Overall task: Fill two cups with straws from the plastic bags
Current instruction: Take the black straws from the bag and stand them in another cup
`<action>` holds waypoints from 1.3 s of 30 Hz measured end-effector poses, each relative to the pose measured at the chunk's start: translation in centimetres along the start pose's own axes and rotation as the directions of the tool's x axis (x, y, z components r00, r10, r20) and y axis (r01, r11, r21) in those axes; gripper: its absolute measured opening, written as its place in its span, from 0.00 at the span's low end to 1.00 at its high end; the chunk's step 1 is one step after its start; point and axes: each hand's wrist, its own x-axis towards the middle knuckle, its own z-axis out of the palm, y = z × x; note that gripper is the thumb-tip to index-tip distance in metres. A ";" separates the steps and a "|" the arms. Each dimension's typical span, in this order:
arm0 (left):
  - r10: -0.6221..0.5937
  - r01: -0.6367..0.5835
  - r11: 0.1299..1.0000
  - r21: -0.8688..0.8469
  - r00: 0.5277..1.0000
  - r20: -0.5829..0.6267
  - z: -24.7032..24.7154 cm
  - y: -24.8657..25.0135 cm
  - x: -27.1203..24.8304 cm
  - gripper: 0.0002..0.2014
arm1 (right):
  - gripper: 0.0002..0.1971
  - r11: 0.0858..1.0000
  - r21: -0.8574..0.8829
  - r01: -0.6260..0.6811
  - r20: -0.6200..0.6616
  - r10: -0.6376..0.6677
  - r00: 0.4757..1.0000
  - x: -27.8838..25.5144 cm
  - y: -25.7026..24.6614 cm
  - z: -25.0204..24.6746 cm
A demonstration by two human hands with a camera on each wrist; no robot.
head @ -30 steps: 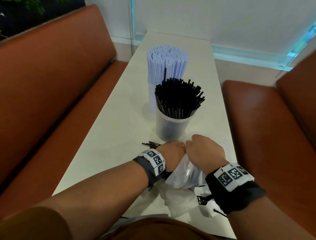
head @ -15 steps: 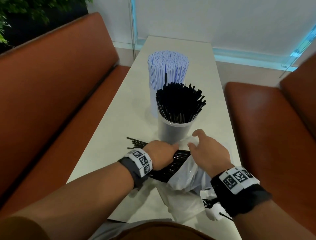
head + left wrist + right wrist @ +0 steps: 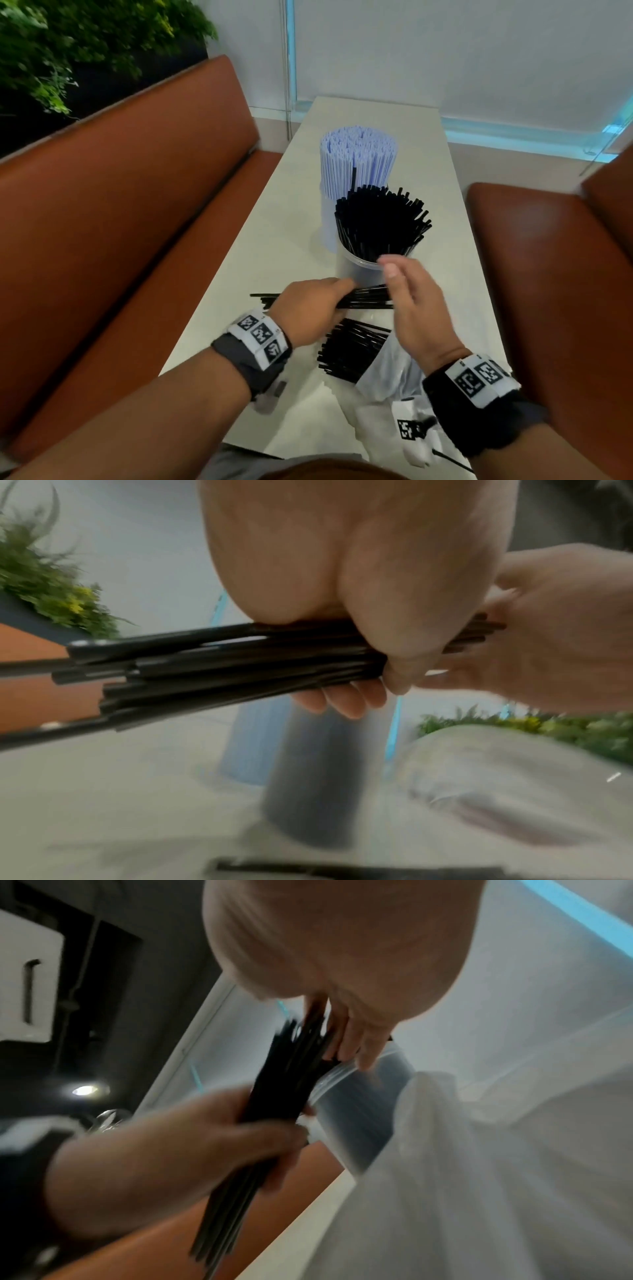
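My left hand [image 3: 313,310] grips a bundle of black straws [image 3: 368,297] that lies level just above the table, in front of the clear cup [image 3: 356,270]. That cup is packed with upright black straws [image 3: 382,222]. My right hand [image 3: 411,301] is flat, fingers straight, against the bundle's right ends. The left wrist view shows the bundle [image 3: 240,664] under my thumb, with the right palm [image 3: 565,642] at its ends. Behind stands a second cup of pale lilac straws [image 3: 358,161]. More black straws [image 3: 349,349] stick out of the plastic bag [image 3: 387,375] below my hands.
The narrow white table [image 3: 246,260] runs away from me between two brown benches [image 3: 113,212]. A loose black straw [image 3: 263,295] lies left of my left hand. A plant [image 3: 68,44] stands behind the left bench.
My left hand has drawn a bundle of black straws out of the bag and lifted it toward the cup. My right hand has let go of the bag and come up against the bundle's ends.
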 end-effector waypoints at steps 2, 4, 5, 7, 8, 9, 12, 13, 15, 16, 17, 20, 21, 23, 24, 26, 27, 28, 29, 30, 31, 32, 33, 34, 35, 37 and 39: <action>0.040 -0.042 0.999 -0.035 0.997 -0.060 -0.2 2.7 1.2 0.19 | 0.17 1.000 -0.031 -0.002 -0.013 0.002 1.000 -0.1 -0.6 0.4; 0.028 -0.035 0.997 -0.067 0.994 -0.110 -0.6 4.2 2.1 0.16 | 0.16 0.998 -0.048 0.041 -0.180 -0.049 0.982 0.2 -0.8 -0.4; 0.020 -0.030 0.997 -0.076 0.991 -0.131 -0.7 4.4 2.5 0.15 | 0.16 0.996 -0.068 0.056 -0.218 -0.070 0.973 0.4 -0.9 -0.8; 0.034 -0.052 0.994 -0.101 0.985 -0.170 -0.8 5.0 2.8 0.15 | 0.17 0.995 -0.092 0.042 -0.175 -0.058 0.983 0.7 -1.1 -1.3; 0.047 -0.069 0.990 -0.120 0.983 -0.180 -0.9 5.5 2.9 0.16 | 0.18 0.997 -0.072 0.020 -0.149 -0.031 0.988 0.6 -1.2 -1.3; 0.049 -0.075 0.987 -0.142 0.983 -0.178 -1.0 5.8 2.9 0.16 | 0.18 1.000 -0.027 0.001 -0.153 -0.005 0.988 0.4 -1.3 -1.4; -0.037 -0.015 0.947 -0.321 0.987 -0.156 -2.0 5.6 3.0 0.14 | 0.19 0.968 0.250 -0.002 -0.279 0.074 0.958 -0.2 -1.2 -1.9; -0.091 0.003 0.891 -0.453 0.981 -0.173 -2.7 5.5 3.2 0.13 | 0.19 0.933 0.360 -0.030 -0.290 0.142 0.946 -0.2 -1.1 -2.1; -0.229 -0.051 0.636 -0.770 0.940 -0.252 -4.4 5.9 3.7 0.09 | 0.21 0.847 0.505 -0.168 -0.220 0.314 0.924 -0.1 -0.8 -2.0; -0.301 -0.128 0.458 -0.880 0.909 -0.289 -5.4 6.3 4.0 0.09 | 0.23 0.800 0.543 -0.256 -0.165 0.400 0.901 0.0 -0.8 -1.9; -0.368 -0.221 0.278 -0.935 0.875 -0.316 -6.3 6.7 4.3 0.09 | 0.24 0.743 0.575 -0.343 -0.103 0.481 0.871 0.1 -0.7 -1.8; -0.501 -0.415 -0.089 -0.905 0.804 -0.320 -8.3 7.0 5.3 0.09 | 0.31 0.489 0.696 -0.526 0.122 0.641 0.757 0.4 -0.6 -1.9; -0.516 -0.430 -0.153 -0.890 0.803 -0.300 -8.4 7.2 5.6 0.10 | 0.33 0.393 0.746 -0.537 0.181 0.657 0.732 0.5 -0.7 -1.9; -0.523 -0.414 -0.218 -0.884 0.814 -0.252 -8.1 8.1 6.0 0.09 | 0.37 0.249 0.813 -0.526 0.270 0.640 0.720 0.7 -1.1 -2.0; -0.523 -0.392 -0.226 -0.892 0.821 -0.228 -7.7 8.5 6.2 0.09 | 0.37 0.215 0.828 -0.518 0.298 0.614 0.731 0.8 -1.5 -2.0; -0.529 -0.358 -0.216 -0.908 0.825 -0.199 -7.2 8.9 6.2 0.10 | 0.36 0.195 0.838 -0.510 0.320 0.582 0.748 0.9 -1.8 -1.9; -0.532 -0.357 -0.209 -0.911 0.823 -0.200 -7.2 8.9 6.3 0.10 | 0.34 0.213 0.832 -0.512 0.311 0.586 0.749 1.0 -1.7 -2.0; -0.535 -0.361 -0.208 -0.909 0.820 -0.204 -7.2 8.8 6.3 0.10 | 0.33 0.258 0.816 -0.518 0.295 0.585 0.756 1.1 -1.5 -2.0; -0.535 -0.362 -0.209 -0.908 0.820 -0.204 -7.4 8.6 6.3 0.10 | 0.32 0.320 0.785 -0.530 0.291 0.565 0.772 1.2 -1.4 -2.2; -0.536 -0.354 -0.205 -0.913 0.821 -0.197 -7.5 8.5 6.2 0.10 | 0.32 0.389 0.746 -0.540 0.307 0.518 0.798 1.1 -1.5 -2.3; -0.537 -0.339 -0.196 -0.920 0.822 -0.189 -7.5 8.5 6.2 0.10 | 0.32 0.495 0.691 -0.527 0.305 0.461 0.833 1.1 -1.5 -2.3; -0.540 -0.325 -0.187 -0.927 0.822 -0.179 -7.5 8.5 6.1 0.10 | 0.31 0.620 0.621 -0.479 0.278 0.397 0.874 0.9 -1.4 -2.3; -0.545 -0.314 -0.184 -0.931 0.821 -0.169 -7.5 8.5 6.0 0.10 | 0.26 0.754 0.520 -0.401 0.226 0.331 0.916 0.7 -1.2 -2.3; -0.550 -0.307 -0.185 -0.934 0.820 -0.160 -7.3 8.5 5.9 0.09 | 0.21 0.875 0.373 -0.310 0.196 0.252 0.948 0.5 -1.0 -2.4; -0.552 -0.296 -0.178 -0.938 0.819 -0.154 -7.2 8.4 5.7 0.09 | 0.19 0.953 0.199 -0.229 0.228 0.183 0.956 0.2 -0.9 -2.4; -0.549 -0.264 -0.136 -0.955 0.822 -0.149 -6.9 8.2 5.3 0.09 | 0.17 0.985 -0.094 -0.147 0.342 0.171 0.924 -0.4 -0.7 -2.0; -0.541 -0.248 -0.114 -0.962 0.827 -0.150 -6.7 7.9 4.8 0.08 | 0.16 0.967 -0.223 -0.125 0.332 0.196 0.922 -0.6 -0.6 -1.7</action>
